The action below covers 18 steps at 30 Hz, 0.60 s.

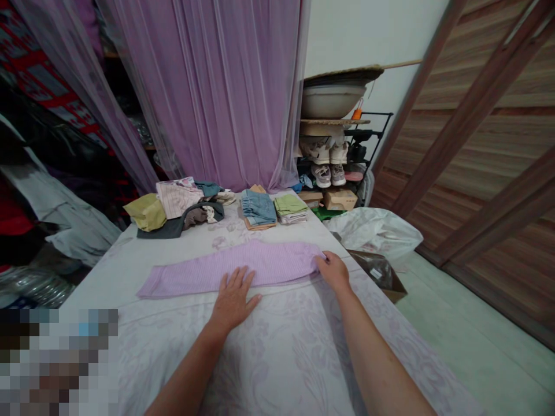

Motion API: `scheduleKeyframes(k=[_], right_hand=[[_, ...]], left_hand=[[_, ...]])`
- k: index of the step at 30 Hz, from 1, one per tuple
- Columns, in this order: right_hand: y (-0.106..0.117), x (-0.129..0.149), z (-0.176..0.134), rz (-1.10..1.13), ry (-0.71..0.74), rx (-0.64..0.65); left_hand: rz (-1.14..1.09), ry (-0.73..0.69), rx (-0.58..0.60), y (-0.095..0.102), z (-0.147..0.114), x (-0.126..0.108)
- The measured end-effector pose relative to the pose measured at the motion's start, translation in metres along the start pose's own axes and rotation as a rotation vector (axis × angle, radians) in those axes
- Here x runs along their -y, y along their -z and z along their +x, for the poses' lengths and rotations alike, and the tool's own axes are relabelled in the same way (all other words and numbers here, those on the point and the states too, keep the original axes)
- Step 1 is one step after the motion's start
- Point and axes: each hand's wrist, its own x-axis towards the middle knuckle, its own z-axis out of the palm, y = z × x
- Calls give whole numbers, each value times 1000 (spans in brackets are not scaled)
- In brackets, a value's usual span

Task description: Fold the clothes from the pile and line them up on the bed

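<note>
A pair of lilac ribbed pants (pixel 191 274) lies lengthwise across the bed, one leg laid over the other. My left hand (pixel 234 297) rests flat on the near edge of the fabric around its middle, fingers spread. At the right end, the waist side, my right hand (pixel 333 270) pinches the edge of the pants between thumb and fingers. The cuff end points left and lies flat on the floral sheet (pixel 277 346).
Behind the pants sit a loose clothes heap (pixel 180 199), folded denim (pixel 259 207) and a folded green garment (pixel 290 204). A purple curtain (pixel 217 92) hangs at the back. Right of the bed are a shoe rack (pixel 333 156), a plastic bag (pixel 377 231) and an open carton (pixel 394 294).
</note>
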Motion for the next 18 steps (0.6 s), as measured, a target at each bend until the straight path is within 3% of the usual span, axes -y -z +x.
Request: scheduleKeyframes(k=[5, 11, 18], right_hand=[[9, 0, 7, -243, -58, 148], [12, 4, 26, -176, -99, 301], [5, 6, 29, -66, -58, 296]], left_hand=[[-2, -6, -31, -3, -1, 1], [-5, -6, -22, -3, -1, 1], [-10, 0, -10, -2, -1, 1]])
